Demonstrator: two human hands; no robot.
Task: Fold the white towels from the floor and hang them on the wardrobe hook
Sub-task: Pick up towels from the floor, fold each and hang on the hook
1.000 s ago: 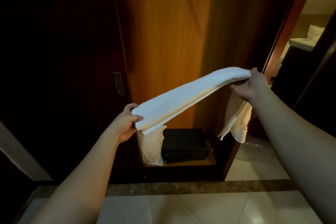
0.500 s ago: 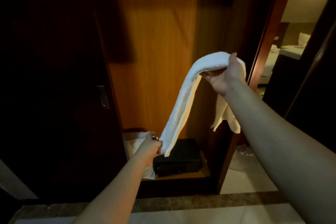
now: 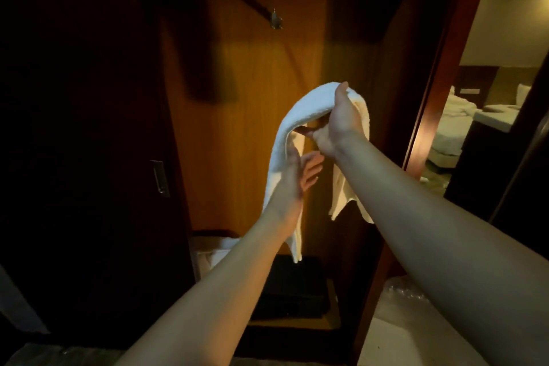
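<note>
A folded white towel (image 3: 306,111) is draped over my right hand (image 3: 337,125), which grips its middle in front of the open wardrobe; both ends hang down. My left hand (image 3: 297,175) is open, its flat palm against the inner side of the towel's left hanging end, fingers straight and pointing right. The metal wardrobe hook (image 3: 276,21) sits on the wooden back panel, above and left of the towel, with nothing on it.
A dark wardrobe door with a metal handle (image 3: 160,178) stands at left. On the wardrobe floor lie a black safe (image 3: 294,288) and another white cloth (image 3: 219,249). A doorway at right opens onto a bedroom with a bed (image 3: 457,122).
My left hand let go of the towel's lower end and rose to lie flat against the hanging part. My right hand kept its grip on the towel's middle.
</note>
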